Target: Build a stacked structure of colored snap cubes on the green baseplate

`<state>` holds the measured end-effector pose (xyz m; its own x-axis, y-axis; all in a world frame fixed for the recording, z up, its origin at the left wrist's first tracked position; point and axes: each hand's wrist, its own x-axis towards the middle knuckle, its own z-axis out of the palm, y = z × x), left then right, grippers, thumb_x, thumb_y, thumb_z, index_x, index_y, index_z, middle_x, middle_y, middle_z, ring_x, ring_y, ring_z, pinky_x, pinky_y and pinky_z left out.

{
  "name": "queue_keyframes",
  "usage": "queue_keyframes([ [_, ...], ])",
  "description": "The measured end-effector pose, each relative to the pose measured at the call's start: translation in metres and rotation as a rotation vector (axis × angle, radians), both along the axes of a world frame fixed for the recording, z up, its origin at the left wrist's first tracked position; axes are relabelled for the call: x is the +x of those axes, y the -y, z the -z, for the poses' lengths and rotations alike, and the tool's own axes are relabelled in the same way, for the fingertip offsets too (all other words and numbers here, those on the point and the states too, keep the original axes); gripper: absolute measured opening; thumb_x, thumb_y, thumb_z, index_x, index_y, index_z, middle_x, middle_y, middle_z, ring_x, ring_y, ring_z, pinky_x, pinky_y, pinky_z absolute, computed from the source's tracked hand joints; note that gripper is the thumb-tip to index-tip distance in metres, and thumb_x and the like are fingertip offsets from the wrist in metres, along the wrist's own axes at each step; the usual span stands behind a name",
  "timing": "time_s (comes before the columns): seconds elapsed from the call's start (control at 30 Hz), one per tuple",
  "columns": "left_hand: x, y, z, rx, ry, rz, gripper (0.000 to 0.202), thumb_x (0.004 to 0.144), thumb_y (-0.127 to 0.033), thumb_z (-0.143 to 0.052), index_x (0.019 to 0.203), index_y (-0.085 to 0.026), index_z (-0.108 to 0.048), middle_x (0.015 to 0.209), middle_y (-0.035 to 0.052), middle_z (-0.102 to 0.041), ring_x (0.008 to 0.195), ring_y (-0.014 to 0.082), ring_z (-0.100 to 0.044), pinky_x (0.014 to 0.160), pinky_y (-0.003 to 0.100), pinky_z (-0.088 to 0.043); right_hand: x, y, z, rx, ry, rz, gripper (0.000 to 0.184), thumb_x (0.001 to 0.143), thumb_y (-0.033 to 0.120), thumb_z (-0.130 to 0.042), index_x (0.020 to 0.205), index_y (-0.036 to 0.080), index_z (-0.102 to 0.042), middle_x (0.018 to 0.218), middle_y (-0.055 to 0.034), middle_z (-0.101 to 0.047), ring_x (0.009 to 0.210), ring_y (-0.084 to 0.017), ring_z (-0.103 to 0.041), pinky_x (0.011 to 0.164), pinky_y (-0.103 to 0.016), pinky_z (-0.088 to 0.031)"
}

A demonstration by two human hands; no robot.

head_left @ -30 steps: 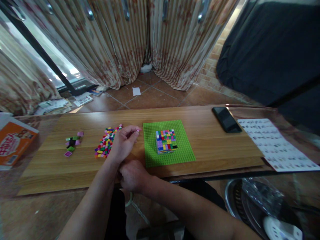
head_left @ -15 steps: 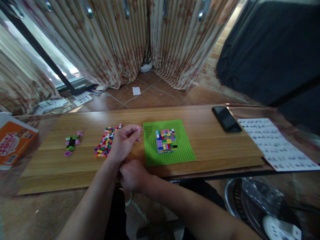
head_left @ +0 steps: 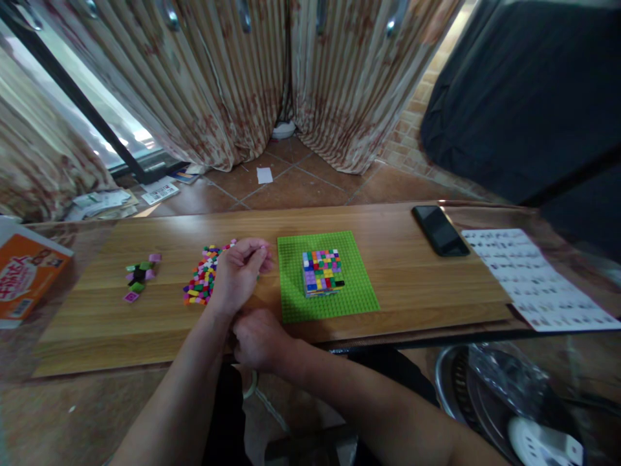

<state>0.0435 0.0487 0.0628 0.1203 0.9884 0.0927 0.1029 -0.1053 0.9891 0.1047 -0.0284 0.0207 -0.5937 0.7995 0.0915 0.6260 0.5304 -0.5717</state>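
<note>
My left hand [head_left: 240,272] is raised beside a pile of small coloured toy bricks [head_left: 200,279], covering its right side. Its thumb and fingers are pinched together; a speck of pink shows at the tips, too small to name. Below the left wrist, my right hand [head_left: 261,338] rests in a fist at the table's front edge, its inside hidden. On a green studded baseplate [head_left: 361,291] right of the left hand stands a block built of many coloured bricks [head_left: 321,268]. A black brick [head_left: 340,283] juts out at its front right corner.
Several green, black and pink pieces [head_left: 140,275] lie at the table's left. A phone [head_left: 440,230] and a printed sheet [head_left: 538,275] are on the right. An orange and white box [head_left: 29,275] stands far left; a metal basin [head_left: 449,375] sits below at right.
My left hand has shifted slightly left and up, and its fingers have turned a little. My right fist, the brick block and the baseplate stay in place.
</note>
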Motion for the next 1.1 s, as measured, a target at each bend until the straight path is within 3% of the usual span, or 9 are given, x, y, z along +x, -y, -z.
queue_keyframes([
  [0.23, -0.003, -0.004, 0.004, 0.101, -0.025, -0.064, 0.008, 0.08, -0.024, -0.056, 0.079, -0.018, -0.06, 0.054, -0.0063, -0.049, 0.045, 0.0059, -0.046, 0.045, 0.017, -0.037, -0.001, 0.0, 0.0, -0.009, 0.011, 0.001, 0.014, 0.081, 0.017, -0.054, 0.087, 0.012, -0.066, 0.09, -0.0111, -0.069, 0.079, -0.021, -0.063, 0.068, -0.03, -0.047],
  [0.57, -0.001, -0.002, 0.001, 0.063, 0.043, -0.07, 0.01, 0.079, -0.027, -0.058, 0.081, -0.018, -0.062, 0.051, -0.0074, -0.046, 0.04, 0.0052, -0.04, 0.04, 0.017, -0.032, -0.001, 0.0, 0.003, -0.005, 0.009, 0.001, 0.011, 0.078, 0.018, -0.057, 0.084, 0.014, -0.065, 0.09, -0.0091, -0.069, 0.079, -0.021, -0.064, 0.068, -0.028, -0.048],
  [0.8, 0.002, 0.001, -0.004, -0.04, 0.185, -0.113, 0.026, 0.075, -0.033, -0.066, 0.095, -0.017, -0.062, 0.072, -0.0017, -0.065, 0.055, 0.0081, -0.058, 0.055, 0.021, -0.049, 0.0, 0.0, 0.003, 0.008, -0.015, 0.001, 0.013, 0.08, 0.018, -0.054, 0.089, 0.014, -0.063, 0.095, -0.0104, -0.067, 0.081, -0.021, -0.063, 0.069, -0.03, -0.048],
  [1.0, -0.005, 0.003, -0.012, -0.162, 0.325, -0.048, 0.021, 0.074, -0.032, -0.07, 0.086, -0.017, -0.061, 0.083, 0.0025, -0.072, 0.074, 0.0142, -0.069, 0.077, 0.031, -0.056, 0.003, 0.0, -0.001, 0.044, -0.05, -0.002, 0.015, 0.084, 0.023, -0.052, 0.091, 0.014, -0.062, 0.091, -0.0091, -0.065, 0.083, -0.02, -0.06, 0.073, -0.03, -0.048],
  [1.1, -0.015, 0.002, -0.016, -0.203, 0.377, 0.029, 0.019, 0.071, -0.029, -0.073, 0.084, -0.018, -0.064, 0.089, 0.0043, -0.074, 0.082, 0.017, -0.07, 0.083, 0.035, -0.056, 0.005, 0.0, -0.008, 0.064, -0.175, 0.047, 0.017, 0.089, 0.023, -0.047, 0.087, 0.016, -0.062, 0.092, -0.0077, -0.064, 0.089, -0.019, -0.059, 0.078, -0.028, -0.048],
])
